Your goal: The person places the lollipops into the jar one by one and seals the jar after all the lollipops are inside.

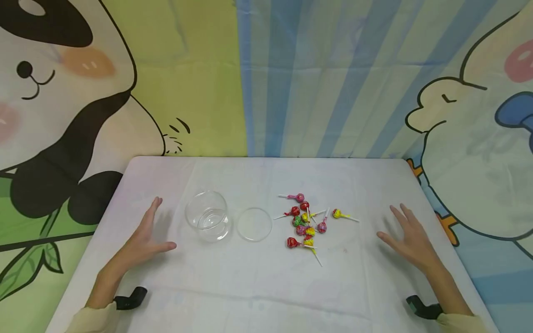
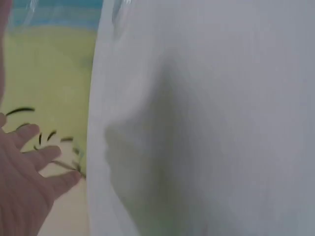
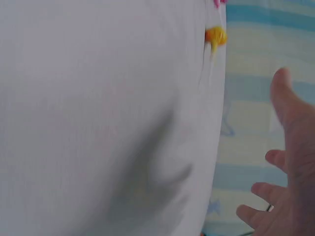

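Note:
My left hand (image 1: 143, 243) hovers over the left side of the table with fingers extended and thumb spread, holding nothing. Nearest to it stands a clear round jar (image 1: 208, 216), uncovered. A clear round lid (image 1: 254, 225) lies flat just right of the jar. Right of the lid, a loose pile of wrapped lollipops (image 1: 306, 219) in red, pink, green and yellow spreads over the cloth. One yellow lollipop (image 1: 338, 213) lies apart on the pile's right, and also shows in the right wrist view (image 3: 215, 37). My right hand (image 1: 412, 243) is held over the right side, fingers spread, nothing in it.
A white cloth covers the table (image 1: 250, 296). Behind the far edge hangs a printed backdrop (image 1: 291, 78) with cartoon animals and stripes. Black wrist-worn devices (image 1: 131, 299) sit at both wrists, close over the cloth.

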Motion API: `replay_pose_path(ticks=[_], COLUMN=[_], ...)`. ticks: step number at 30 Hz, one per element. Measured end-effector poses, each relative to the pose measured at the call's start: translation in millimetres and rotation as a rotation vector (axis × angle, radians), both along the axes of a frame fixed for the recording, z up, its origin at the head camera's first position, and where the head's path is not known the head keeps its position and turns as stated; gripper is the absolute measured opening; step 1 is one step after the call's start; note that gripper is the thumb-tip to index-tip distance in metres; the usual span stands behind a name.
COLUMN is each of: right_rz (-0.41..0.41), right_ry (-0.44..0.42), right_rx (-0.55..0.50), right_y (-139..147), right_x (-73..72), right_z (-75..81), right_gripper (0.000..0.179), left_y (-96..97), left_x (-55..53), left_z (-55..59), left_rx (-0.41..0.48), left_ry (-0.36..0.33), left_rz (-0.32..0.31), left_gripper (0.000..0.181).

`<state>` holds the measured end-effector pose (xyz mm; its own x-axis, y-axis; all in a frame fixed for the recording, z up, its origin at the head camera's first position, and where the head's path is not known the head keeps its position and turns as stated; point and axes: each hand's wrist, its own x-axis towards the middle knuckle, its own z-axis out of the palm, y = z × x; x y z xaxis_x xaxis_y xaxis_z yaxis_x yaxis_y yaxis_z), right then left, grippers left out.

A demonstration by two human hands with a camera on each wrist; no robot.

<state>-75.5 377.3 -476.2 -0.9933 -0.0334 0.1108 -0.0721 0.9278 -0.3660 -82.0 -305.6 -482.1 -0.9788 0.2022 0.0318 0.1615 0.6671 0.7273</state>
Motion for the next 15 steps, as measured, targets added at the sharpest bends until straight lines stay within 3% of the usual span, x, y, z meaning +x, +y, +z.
replay_pose_path(ticks=[3, 6, 9, 15], right_rz=[0.049, 0.094, 0.106, 0.096], right_ry=[0.031, 0.060, 0.045, 0.043], right_rx=[-0.103, -0.157, -0.169, -0.151], right_y=[-16.8, -32.4, -44.7, -54.4], right_x=[-7.0, -15.5, -23.3, -32.9], right_z=[-5.4, -12.4, -18.3, -28.9], right_gripper=[0.075, 0.059, 0.050, 0.038], left_y=[19.6, 36.9, 51.6, 69.9], left_x=[-5.2, -11.0, -15.8, -20.2], left_z=[-4.3, -9.2, -13.4, -17.1], left_rx=[0.178, 0.257, 0.309, 0.354], left_ry=[0.004, 0.005, -0.008, -0.055], left_rz=[-0.060, -0.103, -0.134, -0.121], left_gripper=[0.135, 0.137, 0.140, 0.138])
